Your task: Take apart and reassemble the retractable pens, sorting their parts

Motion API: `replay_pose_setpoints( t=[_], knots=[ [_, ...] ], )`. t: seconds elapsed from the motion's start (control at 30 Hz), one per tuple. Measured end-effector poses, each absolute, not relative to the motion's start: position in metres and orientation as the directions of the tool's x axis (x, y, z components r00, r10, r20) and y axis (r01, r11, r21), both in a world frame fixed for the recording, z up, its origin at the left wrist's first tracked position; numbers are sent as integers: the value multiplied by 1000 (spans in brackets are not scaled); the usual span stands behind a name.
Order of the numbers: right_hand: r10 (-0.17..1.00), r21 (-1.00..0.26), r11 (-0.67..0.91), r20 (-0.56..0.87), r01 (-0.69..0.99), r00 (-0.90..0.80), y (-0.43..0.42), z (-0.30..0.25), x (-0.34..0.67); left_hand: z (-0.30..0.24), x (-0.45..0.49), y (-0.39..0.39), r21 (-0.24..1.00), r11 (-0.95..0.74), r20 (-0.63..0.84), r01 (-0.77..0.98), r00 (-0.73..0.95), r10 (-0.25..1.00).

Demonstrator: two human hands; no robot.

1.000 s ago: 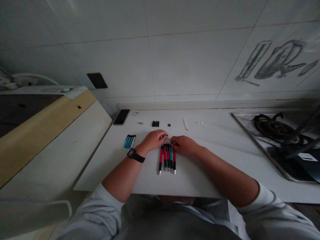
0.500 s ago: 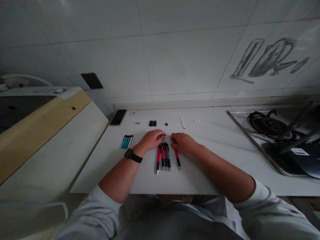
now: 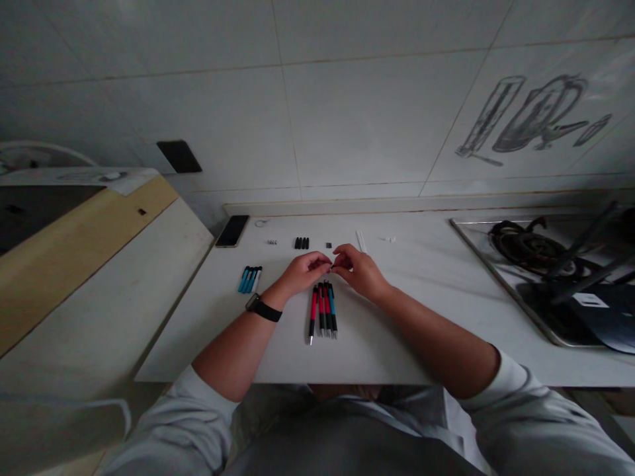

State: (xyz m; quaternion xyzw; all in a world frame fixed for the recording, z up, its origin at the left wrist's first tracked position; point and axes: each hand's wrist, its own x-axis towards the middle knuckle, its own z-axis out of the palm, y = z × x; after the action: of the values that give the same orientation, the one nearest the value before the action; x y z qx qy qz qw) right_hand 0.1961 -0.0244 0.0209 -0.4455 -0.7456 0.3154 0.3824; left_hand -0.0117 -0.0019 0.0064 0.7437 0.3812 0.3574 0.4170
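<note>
My left hand [image 3: 306,271] and my right hand [image 3: 360,270] meet just above the white counter [image 3: 397,330], fingertips pinched together. Between them shows a small dark end of a pen [image 3: 331,267]; the rest of it is hidden by the fingers. Just below the hands, several red, black and blue pens [image 3: 322,309] lie side by side in a row, tips toward me. A black watch [image 3: 262,309] is on my left wrist.
Blue pen barrels [image 3: 250,279] lie left of the hands. Behind are a phone [image 3: 232,231], small springs [image 3: 272,242], black caps [image 3: 301,243], a tiny black piece [image 3: 328,245] and a white strip [image 3: 360,239]. A gas stove [image 3: 540,258] is at right, a wooden board [image 3: 74,244] at left.
The right hand slid one red pen out of the row to the right, then lifted it. Both hands have risen off the counter and now pinch together.
</note>
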Motion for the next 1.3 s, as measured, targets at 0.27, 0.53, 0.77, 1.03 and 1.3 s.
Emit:
replay_pose_setpoints(
  t=[0.27, 0.53, 0.77, 1.03, 1.3],
  knots=[
    [883, -596, 469, 316, 652, -347, -12, 17, 212, 5, -27, 10, 845, -390, 337, 366, 200, 920],
    [869, -550, 488, 377, 678, -320, 7, 2, 226, -3, -37, 22, 883, -326, 313, 337, 92, 945],
    [872, -574, 481, 388, 662, -298, 4, 5, 225, 1, -36, 21, 911, -231, 211, 343, 95, 973],
    [875, -565, 481, 352, 670, -331, 6, 4, 224, 6, -37, 16, 836, -330, 326, 438, 86, 941],
    [857, -538, 512, 378, 670, -351, 3, 6, 224, 9, -36, 14, 767, -399, 366, 503, 168, 915]
  ],
)
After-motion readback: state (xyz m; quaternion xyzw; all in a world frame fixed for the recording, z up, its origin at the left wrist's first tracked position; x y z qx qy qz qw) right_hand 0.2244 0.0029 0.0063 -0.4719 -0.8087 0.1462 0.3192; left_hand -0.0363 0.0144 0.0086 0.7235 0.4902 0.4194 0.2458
